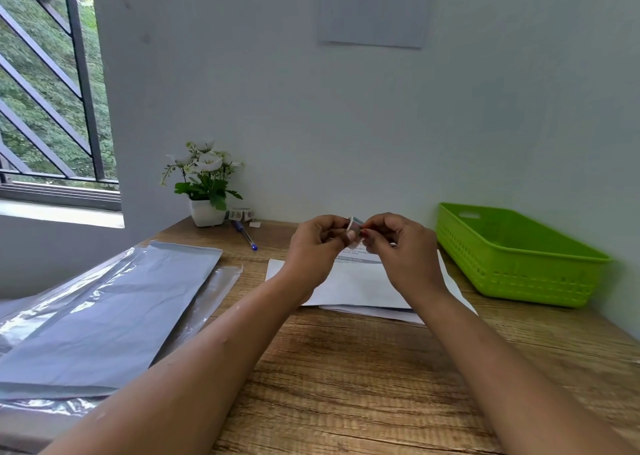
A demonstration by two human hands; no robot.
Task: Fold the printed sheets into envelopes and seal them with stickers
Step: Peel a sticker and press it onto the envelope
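L hand [320, 238] + R hand [391, 238] both pinch sticker strip [355, 227] above folded sheet [349, 283] on desk [346, 368]; peel slowly, hold by edge, don't touch glue.

I see a wooden table [346, 368] filling the lower frame. On its left lies a stack of grey sheets in clear plastic [114, 309]. At the back, left of centre, a white flower pot [207, 213] stands with a roll of stickers [241, 214] just beside it, then a blue pen [245, 235] and a small paper scrap [255, 225]. White sheets [353, 285] overlap at centre; a green basket [512, 264] sits at right
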